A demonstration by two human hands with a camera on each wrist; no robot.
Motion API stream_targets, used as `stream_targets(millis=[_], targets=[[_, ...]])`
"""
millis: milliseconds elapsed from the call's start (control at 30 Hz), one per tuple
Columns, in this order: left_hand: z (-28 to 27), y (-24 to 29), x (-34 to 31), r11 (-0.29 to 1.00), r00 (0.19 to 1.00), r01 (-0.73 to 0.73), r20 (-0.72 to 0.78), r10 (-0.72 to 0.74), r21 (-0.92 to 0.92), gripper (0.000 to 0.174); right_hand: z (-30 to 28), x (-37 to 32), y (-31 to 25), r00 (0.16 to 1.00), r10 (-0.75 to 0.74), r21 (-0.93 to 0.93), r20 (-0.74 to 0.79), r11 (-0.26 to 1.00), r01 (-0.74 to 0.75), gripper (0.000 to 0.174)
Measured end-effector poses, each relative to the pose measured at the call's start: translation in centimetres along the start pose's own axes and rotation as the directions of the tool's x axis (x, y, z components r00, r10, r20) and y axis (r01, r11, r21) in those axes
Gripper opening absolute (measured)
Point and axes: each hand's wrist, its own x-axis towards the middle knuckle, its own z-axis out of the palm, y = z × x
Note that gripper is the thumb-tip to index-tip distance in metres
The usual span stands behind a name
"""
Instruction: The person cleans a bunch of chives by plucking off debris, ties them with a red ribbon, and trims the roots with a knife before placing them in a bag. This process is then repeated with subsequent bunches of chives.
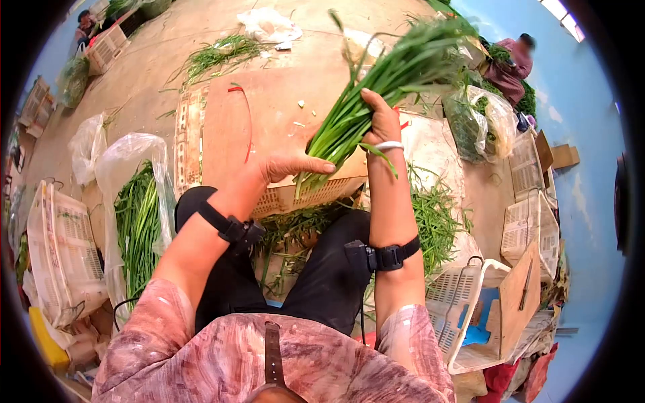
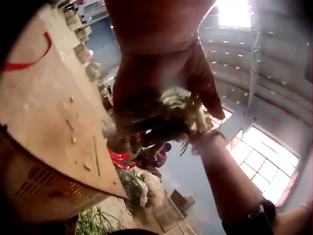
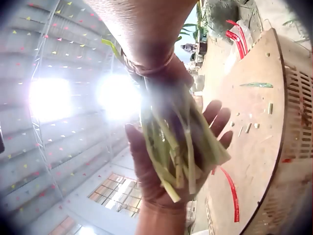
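The right hand's [image 1: 381, 125] fingers clamp the bunch of chives [image 1: 349, 117] mid-stem above the bench [image 1: 269, 121]. The left hand [image 1: 285, 168], fingers straight, seems to cup the cut ends. The chives look light, limp and easily bruised: hold the firmer stems just below the right fingers.

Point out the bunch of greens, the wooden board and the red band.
bunch of greens [image 1: 339, 132], head view, middle of stalks
wooden board [image 1: 282, 101], head view, bare top
red band [image 1: 250, 127], head view, long strand
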Motion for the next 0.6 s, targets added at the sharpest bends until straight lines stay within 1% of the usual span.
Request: stream_targets(millis=[33,67,100,133,167,200,233,267,300,333,400,433,467,500,533,567,600], targets=[[0.3,-1.2,-0.3,0.938,0.998,0.061,0.014,-0.06,-0.342,0.065,0.3,0.4,0.3,0.998,0.053,-0.1,-0.02,0.993,-0.054,0.008],[0.7,-2.4,-0.7,0.935,0.998,0.067,0.009,-0.069,-0.35,0.065,0.1,1.5,1.2,0.995,0.085,-0.18,-0.043,0.979,-0.092,0.013],[1.4,-3.5,-1.2,0.83,0.995,0.09,0.007,-0.103,-0.55,0.057,-0.1,2.1,2.2,0.991,0.107,-0.319,-0.08,0.939,-0.128,0.016],[2.1,-4.7,-1.4,0.681,0.991,0.104,0.014,-0.136,-0.725,0.05,-0.6,2.6,3.4,0.985,0.124,-0.452,-0.122,0.877,-0.166,0.019],[2.8,-6.4,-1.4,0.55,0.986,0.107,0.018,-0.164,-0.828,0.047,-1.4,3.0,5.0,0.96,0.254,-0.405,-0.12,0.87,-0.281,0.025],[3.1,-8.0,-1.5,0.545,0.986,0.11,0.022,-0.165,-0.832,0.047,-1.5,1.8,6.1,0.996,0.057,-0.598,-0.064,0.797,-0.084,0.035],[3.5,-9.5,-1.7,0.357,0.984,0.11,0.052,-0.168,-0.928,0.047,-2.5,2.7,6.6,0.99,0.034,-0.81,-0.14,0.571,-0.134,0.041],[3.7,-11.0,-1.9,0.15,0.982,0.107,0.082,-0.168,-0.983,0.048,-3.6,3.3,7.3,0.979,-0.005,-0.937,-0.206,0.29,-0.196,0.046],[3.9,-11.4,-2.1,0.082,0.99,0.073,0.062,-0.126,-0.994,0.047,-3.8,2.2,7.5,0.983,0.037,-0.908,-0.179,0.379,-0.179,0.057],[4.1,-11.8,-2.5,0.073,0.989,0.071,0.061,-0.135,-0.995,0.047,-4.6,2.3,7.8,0.981,0.046,-0.906,-0.187,0.377,-0.191,0.057],[4.3,-11.8,-2.4,0.124,0.997,0.034,0.025,-0.074,-0.992,0.047,-6.1,3.3,7.2,0.973,0.083,-0.89,-0.216,0.394,-0.231,0.058],[4.3,-12.0,-2.3,0.11,0.996,0.042,0.033,-0.082,-0.993,0.05,-4.9,1.8,5.4,0.945,0.155,-0.863,-0.287,0.386,-0.326,0.056],[4.4,-12.1,-2.2,0.105,0.996,0.046,0.038,-0.079,-0.993,0.05,-6.0,1.3,4.8,0.945,0.15,-0.864,-0.292,0.383,-0.328,0.056],[4.6,-11.9,-2.1,0.107,0.995,0.056,0.046,-0.093,-0.993,0.051,-7.5,1.1,4.3,0.964,-0.245,-0.993,0.098,0.034,0.11,0.048],[4.6,-11.8,-2.1,0.108,0.993,0.064,0.052,-0.11,-0.992,0.052,-7.8,0.2,3.7,0.715,-0.414,-0.812,0.563,-0.435,0.388,0.04],[4.7,-12.0,-2.0,0.116,0.991,0.079,0.065,-0.119,-0.99,0.053,-8.4,-0.9,3.0,0.801,-0.357,-0.877,0.48,-0.217,0.429,0.034],[4.8,-12.0,-1.9,0.107,0.991,0.073,0.06,-0.121,-0.992,0.053,-7.5,-3.0,2.0,0.874,-0.269,-0.906,0.405,0.014,0.424,0.029]])
